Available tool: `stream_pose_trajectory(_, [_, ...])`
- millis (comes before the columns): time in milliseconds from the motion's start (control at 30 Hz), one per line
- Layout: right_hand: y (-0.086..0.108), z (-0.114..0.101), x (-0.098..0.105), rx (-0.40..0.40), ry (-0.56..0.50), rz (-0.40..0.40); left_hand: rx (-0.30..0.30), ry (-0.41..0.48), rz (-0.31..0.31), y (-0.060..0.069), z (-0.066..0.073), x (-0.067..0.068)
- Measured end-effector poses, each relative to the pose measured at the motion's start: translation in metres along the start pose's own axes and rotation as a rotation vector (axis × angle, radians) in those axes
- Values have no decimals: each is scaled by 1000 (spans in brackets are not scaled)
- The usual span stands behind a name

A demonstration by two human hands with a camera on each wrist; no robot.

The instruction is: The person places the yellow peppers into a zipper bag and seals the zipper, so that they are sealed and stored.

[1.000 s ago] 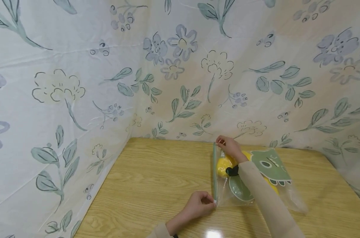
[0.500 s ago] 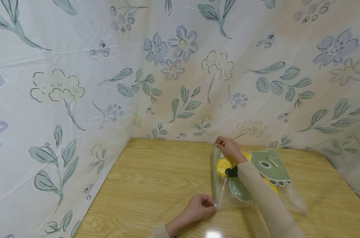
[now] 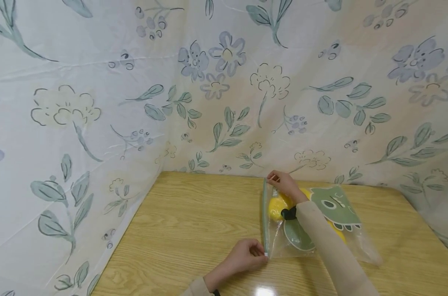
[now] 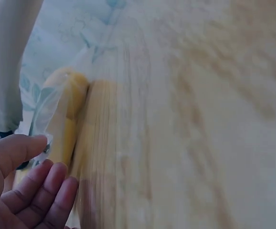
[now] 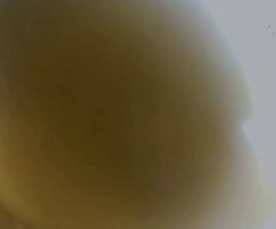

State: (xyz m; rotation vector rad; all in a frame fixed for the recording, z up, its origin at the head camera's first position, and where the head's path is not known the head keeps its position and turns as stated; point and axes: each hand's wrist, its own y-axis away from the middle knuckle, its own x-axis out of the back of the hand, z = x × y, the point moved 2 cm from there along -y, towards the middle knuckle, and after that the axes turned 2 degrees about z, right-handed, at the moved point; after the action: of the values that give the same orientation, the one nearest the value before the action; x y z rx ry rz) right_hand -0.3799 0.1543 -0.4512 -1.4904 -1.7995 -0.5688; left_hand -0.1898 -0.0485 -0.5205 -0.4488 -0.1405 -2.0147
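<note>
A clear zip bag (image 3: pixel 299 235) with a green dinosaur print lies on the table at the right in the head view. Round yellow objects (image 3: pixel 278 207) show through its plastic. Its green zip strip (image 3: pixel 266 220) runs along the left edge, with a small white tab at the near end. My left hand (image 3: pixel 246 255) pinches that near corner between thumb and fingertips. At the strip's far end, my right hand (image 3: pixel 284 184) pinches the other corner, its forearm crossing over the bag. In the left wrist view, yellow shapes (image 4: pixel 68 114) appear beyond my fingers. A blurred yellow-brown mass fills most of the right wrist view.
The wooden table (image 3: pixel 194 213) extends left of the bag. A floral cloth (image 3: pixel 216 123) hangs behind the table and along its left side. A black band (image 3: pixel 288 213) sits at my right wrist.
My left hand and the bag's near corner have shifted slightly, down and then back up and a little left. My right hand has barely moved, and the view has drifted slightly.
</note>
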Motion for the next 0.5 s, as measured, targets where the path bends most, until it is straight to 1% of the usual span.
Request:
stream_pose_trajectory(133, [0,1,1,34,-41,-37,30,-9,5,1,5,5])
stream_pose_trajectory(200, [0,1,1,64,-45,-52,30,-16,10,0,4,9])
stream_pose_trajectory(267, [0,1,2,89,-42,-65,22,-32,11,-1,2,13])
stream_pose_trajectory(367, [2,1,4,129,-31,-65,18,-33,20,-4,-2,19])
stream_pose_trajectory(500, [4,2,8,139,-31,-59,26,-45,32,-12,-9,32])
